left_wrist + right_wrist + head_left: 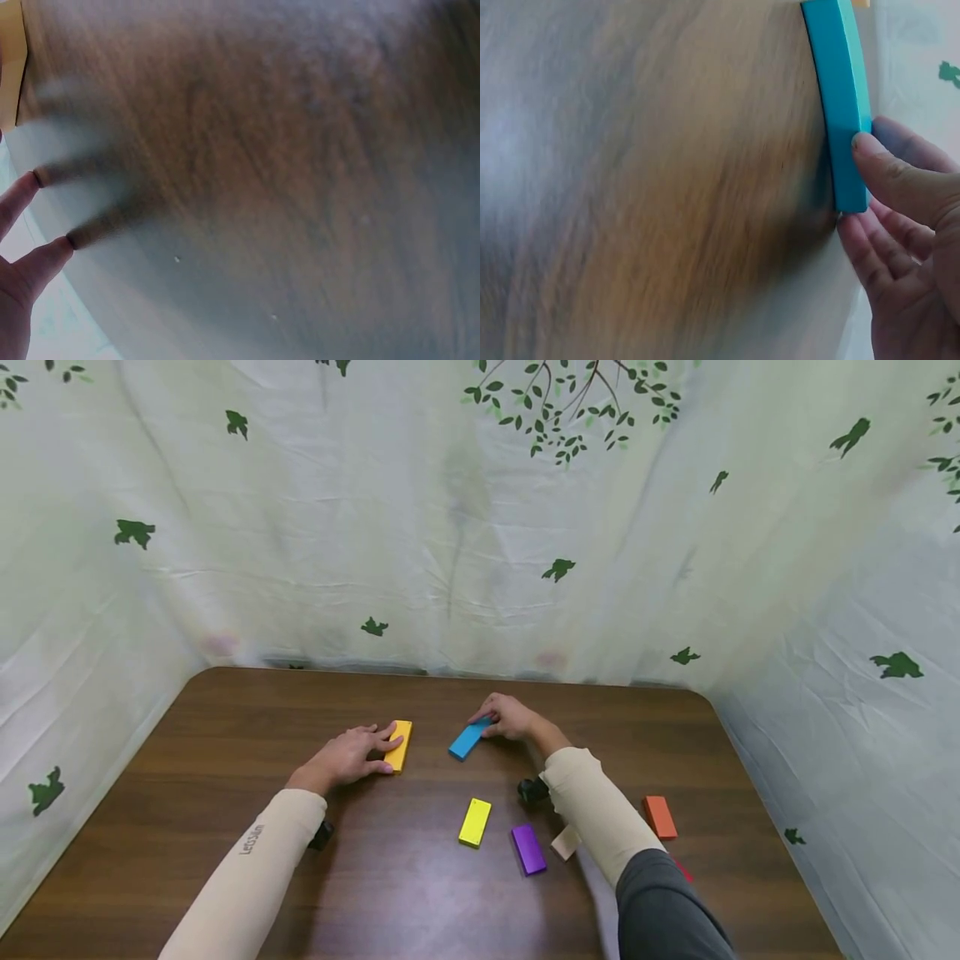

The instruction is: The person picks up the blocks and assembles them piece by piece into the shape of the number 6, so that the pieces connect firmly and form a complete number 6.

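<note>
At the left centre of the table in the head view, my left hand (352, 757) grips an orange-yellow block (403, 737), fingers across it and thumb at its near left side. In the left wrist view that block (10, 67) shows only at the upper left corner, and two fingertips (56, 251) meet the tabletop. To the right, my right hand (512, 718) pinches the far end of a blue block (465, 742). The right wrist view shows the thumb on one face of the blue block (832, 97) and other fingers behind and below its end.
Nearer the body lie a yellow block (475, 823), a purple block (529, 850) and a pale wooden block (566, 842). An orange-red block (660, 817) sits beyond the right forearm, with a red piece (682, 870) partly hidden. A leaf-patterned curtain (450, 527) surrounds the brown table (247, 735).
</note>
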Demonstrator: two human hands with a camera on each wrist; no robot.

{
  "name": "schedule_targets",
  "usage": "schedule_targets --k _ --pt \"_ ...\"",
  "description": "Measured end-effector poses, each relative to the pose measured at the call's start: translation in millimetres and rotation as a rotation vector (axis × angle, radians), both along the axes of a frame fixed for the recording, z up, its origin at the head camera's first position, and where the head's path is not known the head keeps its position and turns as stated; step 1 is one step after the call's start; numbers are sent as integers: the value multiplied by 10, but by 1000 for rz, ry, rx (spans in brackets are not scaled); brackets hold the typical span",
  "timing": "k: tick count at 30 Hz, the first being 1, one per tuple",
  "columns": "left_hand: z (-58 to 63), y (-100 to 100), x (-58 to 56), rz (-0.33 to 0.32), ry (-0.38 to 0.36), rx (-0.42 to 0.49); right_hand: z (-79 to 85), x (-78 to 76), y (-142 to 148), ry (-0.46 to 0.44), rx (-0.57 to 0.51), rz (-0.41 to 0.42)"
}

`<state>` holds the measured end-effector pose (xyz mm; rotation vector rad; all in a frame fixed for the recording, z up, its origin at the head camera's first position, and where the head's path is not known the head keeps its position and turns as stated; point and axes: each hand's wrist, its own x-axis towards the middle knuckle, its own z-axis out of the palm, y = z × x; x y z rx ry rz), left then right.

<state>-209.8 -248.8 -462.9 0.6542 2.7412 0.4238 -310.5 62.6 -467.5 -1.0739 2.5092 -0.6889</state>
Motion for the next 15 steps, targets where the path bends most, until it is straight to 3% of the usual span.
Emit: schedule_targets --k 8,15 --pt "-16 -7 11 17 -6 7 -4 77 -131 115 35 14" --pt "-27 -16 17 18 0 4 13 155 -284 69 66 -28"
